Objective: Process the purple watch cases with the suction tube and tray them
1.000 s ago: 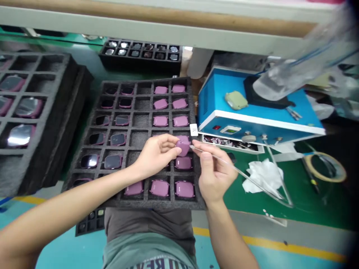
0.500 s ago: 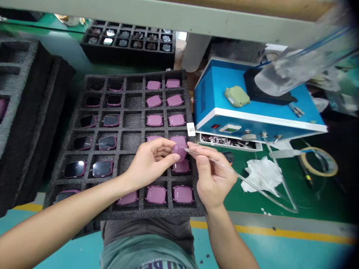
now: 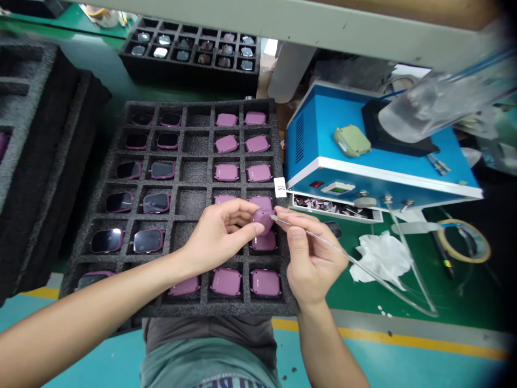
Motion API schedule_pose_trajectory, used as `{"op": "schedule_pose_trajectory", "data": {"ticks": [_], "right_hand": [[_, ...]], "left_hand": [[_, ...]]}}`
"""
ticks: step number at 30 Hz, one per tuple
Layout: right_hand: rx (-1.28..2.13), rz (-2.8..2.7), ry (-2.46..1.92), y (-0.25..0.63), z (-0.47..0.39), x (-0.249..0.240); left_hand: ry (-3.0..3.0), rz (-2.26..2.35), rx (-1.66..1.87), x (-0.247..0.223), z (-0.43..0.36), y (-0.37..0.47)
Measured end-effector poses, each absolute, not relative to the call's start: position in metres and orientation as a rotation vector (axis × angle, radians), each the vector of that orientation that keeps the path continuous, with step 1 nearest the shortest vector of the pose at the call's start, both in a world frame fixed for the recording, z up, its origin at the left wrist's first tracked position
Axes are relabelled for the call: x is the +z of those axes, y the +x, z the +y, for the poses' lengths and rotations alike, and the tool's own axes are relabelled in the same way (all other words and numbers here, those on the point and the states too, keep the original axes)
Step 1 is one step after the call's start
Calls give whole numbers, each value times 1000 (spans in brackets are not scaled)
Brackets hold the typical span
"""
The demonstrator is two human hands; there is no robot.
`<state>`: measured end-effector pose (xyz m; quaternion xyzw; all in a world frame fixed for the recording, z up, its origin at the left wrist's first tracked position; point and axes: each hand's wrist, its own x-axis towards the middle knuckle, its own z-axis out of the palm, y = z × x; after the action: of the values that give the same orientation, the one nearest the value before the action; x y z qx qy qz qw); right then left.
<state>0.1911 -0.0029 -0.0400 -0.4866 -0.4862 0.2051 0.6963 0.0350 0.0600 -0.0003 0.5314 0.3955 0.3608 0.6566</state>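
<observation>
Between thumb and fingers, my left hand holds a purple watch-shaped casing tilted above the foam tray. My right hand grips a thin clear tube, its tip close to the casing's right edge; whether they touch I cannot tell. Purple casings lie in the tray's right columns, and dark-screened pieces fill cells on the left. A white label is on the tray's right rim.
A blue machine with a green casing on top stands right of the tray. Below it are a parts drawer, crumpled tissue and a tape roll. Foam trays stack at left; another tray stands behind.
The view has shifted slightly. The tube's tip has drawn a little away from the casing's face toward its right edge. Both hands keep their hold.
</observation>
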Motion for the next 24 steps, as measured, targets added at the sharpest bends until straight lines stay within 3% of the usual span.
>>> {"op": "schedule_pose_trajectory", "data": {"ticks": [24], "right_hand": [[482, -1155, -1086, 195, 2, -36]], "left_hand": [[1277, 970, 799, 5, 64, 34]]}}
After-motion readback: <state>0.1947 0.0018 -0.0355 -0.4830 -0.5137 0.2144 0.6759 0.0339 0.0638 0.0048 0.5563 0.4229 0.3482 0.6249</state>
